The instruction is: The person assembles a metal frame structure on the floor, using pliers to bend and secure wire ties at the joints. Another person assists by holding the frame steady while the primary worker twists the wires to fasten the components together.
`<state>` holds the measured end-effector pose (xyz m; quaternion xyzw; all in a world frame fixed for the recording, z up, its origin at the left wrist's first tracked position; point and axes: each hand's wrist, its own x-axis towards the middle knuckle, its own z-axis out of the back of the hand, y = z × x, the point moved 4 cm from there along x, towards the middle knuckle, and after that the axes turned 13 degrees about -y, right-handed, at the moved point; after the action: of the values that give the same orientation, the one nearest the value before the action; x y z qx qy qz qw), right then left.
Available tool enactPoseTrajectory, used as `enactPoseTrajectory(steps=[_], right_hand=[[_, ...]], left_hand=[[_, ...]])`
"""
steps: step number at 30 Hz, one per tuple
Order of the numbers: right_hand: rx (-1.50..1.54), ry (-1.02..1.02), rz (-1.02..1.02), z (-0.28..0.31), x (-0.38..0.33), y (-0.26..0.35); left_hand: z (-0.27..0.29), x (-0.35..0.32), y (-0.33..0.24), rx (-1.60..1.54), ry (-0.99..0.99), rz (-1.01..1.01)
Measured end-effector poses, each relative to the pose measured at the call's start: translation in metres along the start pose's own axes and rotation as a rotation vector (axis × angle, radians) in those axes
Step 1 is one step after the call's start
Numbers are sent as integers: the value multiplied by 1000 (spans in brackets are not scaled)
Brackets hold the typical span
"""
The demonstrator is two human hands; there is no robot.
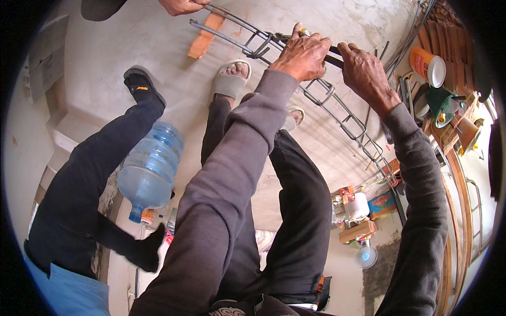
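A long steel rebar cage (345, 118), made of bars with rectangular stirrups, runs slantwise below my hands. My left hand (303, 55), with a ring on one finger, is closed over its upper part; its palm side is hidden. My right hand (367, 73) is closed around the end of a dark tool (333, 59), which reaches toward my left hand. The tool's working end is covered, so I cannot tell its exact kind. Another person's hand (184, 5) is at the cage's far left end, where an orange-brown brick (206, 37) lies under the bars.
Beside me at left, a person in dark trousers (79, 195) is near a large blue water bottle (150, 166). My sandalled foot (232, 76) is close to the cage. At right are an orange-and-white bucket (428, 67), stacked brown tiles (448, 47) and wooden strips (457, 205).
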<state>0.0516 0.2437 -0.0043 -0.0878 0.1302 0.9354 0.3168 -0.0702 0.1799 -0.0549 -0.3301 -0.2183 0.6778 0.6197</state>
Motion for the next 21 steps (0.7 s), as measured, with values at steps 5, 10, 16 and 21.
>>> enactPoseTrajectory(steps=[5, 10, 16, 21], right_hand=[[34, 72, -72, 7, 6, 8], [175, 208, -226, 3, 5, 9], [390, 253, -402, -19, -17, 6], [411, 163, -393, -36, -35, 10]], left_hand=[[42, -22, 52, -506, -495, 56], [31, -61, 108, 96, -365, 365], [8, -60, 98, 234, -177, 299], [9, -60, 99, 220, -206, 260]])
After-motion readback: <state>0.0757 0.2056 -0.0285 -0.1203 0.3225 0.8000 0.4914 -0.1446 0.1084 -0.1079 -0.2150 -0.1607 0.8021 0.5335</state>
